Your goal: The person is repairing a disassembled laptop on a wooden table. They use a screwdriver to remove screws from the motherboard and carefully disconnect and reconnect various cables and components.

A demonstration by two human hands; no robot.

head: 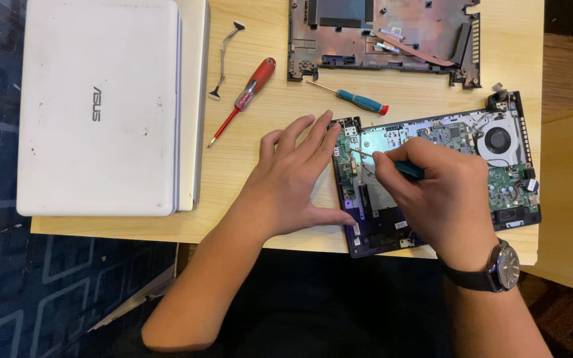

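Observation:
An opened laptop base point(509, 182) with green circuit boards and a round fan point(498, 140) lies on the wooden table point(260, 126) at the right. My left hand point(293, 176) rests flat on the table, fingers spread, pressing against the base's left edge. My right hand point(436, 192) sits over the base and grips a small teal-handled screwdriver point(407, 169). Its thin metal tip points left onto the board near the base's upper left corner. A dark wristwatch point(505, 266) is on my right wrist.
A closed white laptop point(101, 106) lies at the left on a second white one. A red-handled screwdriver point(247, 96), a teal-handled screwdriver point(359, 101) and a loose ribbon cable point(223, 59) lie mid-table. A removed dark bottom cover point(386, 36) sits at the far edge.

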